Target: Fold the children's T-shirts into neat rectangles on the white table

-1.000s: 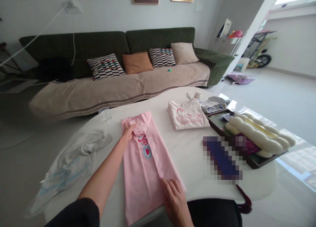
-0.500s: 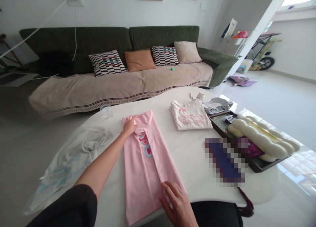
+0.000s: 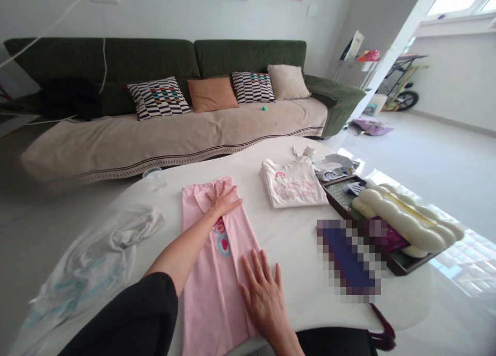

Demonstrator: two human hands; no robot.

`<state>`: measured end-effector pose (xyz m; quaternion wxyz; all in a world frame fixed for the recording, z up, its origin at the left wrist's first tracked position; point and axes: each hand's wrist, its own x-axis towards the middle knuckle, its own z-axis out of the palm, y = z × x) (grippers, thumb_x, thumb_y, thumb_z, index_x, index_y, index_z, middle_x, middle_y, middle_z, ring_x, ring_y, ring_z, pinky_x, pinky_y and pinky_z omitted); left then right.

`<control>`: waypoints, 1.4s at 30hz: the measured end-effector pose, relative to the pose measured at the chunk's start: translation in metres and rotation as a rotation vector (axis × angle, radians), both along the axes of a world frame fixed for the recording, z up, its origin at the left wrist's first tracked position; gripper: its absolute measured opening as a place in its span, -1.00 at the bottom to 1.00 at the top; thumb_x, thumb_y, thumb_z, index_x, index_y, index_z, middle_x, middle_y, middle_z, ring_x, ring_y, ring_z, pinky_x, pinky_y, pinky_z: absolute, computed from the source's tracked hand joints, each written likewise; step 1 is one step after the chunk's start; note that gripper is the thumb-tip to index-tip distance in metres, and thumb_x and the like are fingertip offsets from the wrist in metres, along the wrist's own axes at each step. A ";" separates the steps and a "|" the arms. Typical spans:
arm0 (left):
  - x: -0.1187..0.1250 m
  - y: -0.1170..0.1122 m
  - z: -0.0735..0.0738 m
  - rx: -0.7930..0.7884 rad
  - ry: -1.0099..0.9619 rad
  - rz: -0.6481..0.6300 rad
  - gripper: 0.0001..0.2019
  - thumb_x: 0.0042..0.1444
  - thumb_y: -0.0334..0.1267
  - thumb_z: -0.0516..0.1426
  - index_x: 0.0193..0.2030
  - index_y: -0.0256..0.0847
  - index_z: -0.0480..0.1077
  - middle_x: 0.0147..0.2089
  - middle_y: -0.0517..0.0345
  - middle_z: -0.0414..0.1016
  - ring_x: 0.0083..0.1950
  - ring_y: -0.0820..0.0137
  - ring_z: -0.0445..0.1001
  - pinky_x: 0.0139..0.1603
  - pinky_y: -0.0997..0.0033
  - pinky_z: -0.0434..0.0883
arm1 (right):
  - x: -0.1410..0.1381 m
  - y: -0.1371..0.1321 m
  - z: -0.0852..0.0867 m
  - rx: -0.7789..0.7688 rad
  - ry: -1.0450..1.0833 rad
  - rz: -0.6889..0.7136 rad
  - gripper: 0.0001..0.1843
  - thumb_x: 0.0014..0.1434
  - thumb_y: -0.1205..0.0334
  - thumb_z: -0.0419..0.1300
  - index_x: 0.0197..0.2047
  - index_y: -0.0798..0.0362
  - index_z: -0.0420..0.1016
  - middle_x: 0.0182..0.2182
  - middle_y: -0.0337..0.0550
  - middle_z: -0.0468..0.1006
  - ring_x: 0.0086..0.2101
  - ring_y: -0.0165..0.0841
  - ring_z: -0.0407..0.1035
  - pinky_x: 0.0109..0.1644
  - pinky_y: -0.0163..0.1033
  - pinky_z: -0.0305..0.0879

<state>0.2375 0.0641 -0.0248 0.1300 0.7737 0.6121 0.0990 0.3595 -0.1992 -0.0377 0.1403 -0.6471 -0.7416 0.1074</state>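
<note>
A pink garment [image 3: 205,289] lies on the white table, its two sides folded inward into a long strip, with part of a red and blue print showing in the gap. My left hand [image 3: 223,198] rests flat with spread fingers on its far end. Lower down, my right hand [image 3: 263,289] is spread along the garment's right edge, fingers stretched out. To the right of the far end sits a stack of folded white shirts [image 3: 292,185], the top one with a rainbow and pink lettering. A crumpled clear plastic bag [image 3: 101,263] lies to the left.
On the table's right stands a dark tray [image 3: 403,265] holding a cream cloud-shaped box [image 3: 406,216]. A blurred-out dark blue item [image 3: 349,258] lies in front of it. A clear plastic cup [image 3: 155,179] is at the left edge. Behind stands a green sofa [image 3: 147,61] with cushions.
My left hand has moved right across the far end and opened from a grip to a flat spread. My right hand has gone from curled fingers to flat on the right edge.
</note>
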 end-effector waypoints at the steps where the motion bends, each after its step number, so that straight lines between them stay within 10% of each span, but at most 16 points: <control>1: -0.001 0.003 0.000 -0.002 -0.004 0.002 -0.29 -0.10 0.29 0.00 0.21 0.14 0.10 0.37 0.21 -0.23 0.32 -0.15 -0.41 0.15 -0.32 -0.14 | 0.000 -0.005 0.000 -0.005 0.005 0.002 -0.43 0.24 0.04 -0.14 0.28 -0.23 -0.22 0.26 -0.20 -0.11 0.23 -0.11 -0.25 0.16 0.28 -0.17; 11: 0.010 -0.001 0.011 -0.016 0.042 0.021 -0.32 0.00 0.21 -0.04 0.25 0.02 0.05 0.36 0.04 -0.21 0.32 -0.14 -0.37 0.13 -0.37 -0.24 | -0.009 -0.019 0.005 -0.018 -0.008 -0.018 -0.40 0.23 0.09 -0.12 0.29 -0.23 -0.28 0.28 -0.20 -0.21 0.24 -0.11 -0.30 0.16 0.29 -0.20; 18: 0.012 -0.121 0.002 0.086 -0.034 -0.208 -0.52 0.15 -0.05 -0.08 0.23 0.03 0.11 0.33 0.10 -0.05 0.33 0.07 -0.18 0.23 -0.18 -0.18 | -0.010 -0.021 0.007 0.000 -0.043 -0.032 -0.42 0.23 0.06 -0.15 0.28 -0.23 -0.24 0.28 -0.21 -0.17 0.24 -0.18 -0.31 0.17 0.23 -0.23; 29: -0.076 -0.293 0.002 0.119 0.013 -0.387 -0.43 0.14 0.08 -0.08 0.28 0.04 -0.06 0.33 0.10 -0.07 0.32 0.13 -0.12 0.20 -0.10 -0.03 | -0.014 -0.022 0.005 -0.054 -0.181 -0.021 -0.42 0.23 -0.01 -0.19 0.29 -0.13 -0.17 0.29 -0.18 -0.21 0.25 -0.19 -0.37 0.18 0.18 -0.23; 42: -0.114 -0.351 0.002 0.064 -0.011 -0.293 -0.31 0.03 -0.26 0.11 0.29 -0.03 -0.08 0.35 0.10 -0.15 0.34 0.14 -0.20 0.23 -0.02 0.04 | -0.025 -0.048 0.009 -0.101 -0.165 -0.039 -0.37 0.22 -0.09 -0.21 0.30 -0.08 -0.17 0.29 -0.07 -0.22 0.25 -0.12 -0.41 0.16 0.21 -0.18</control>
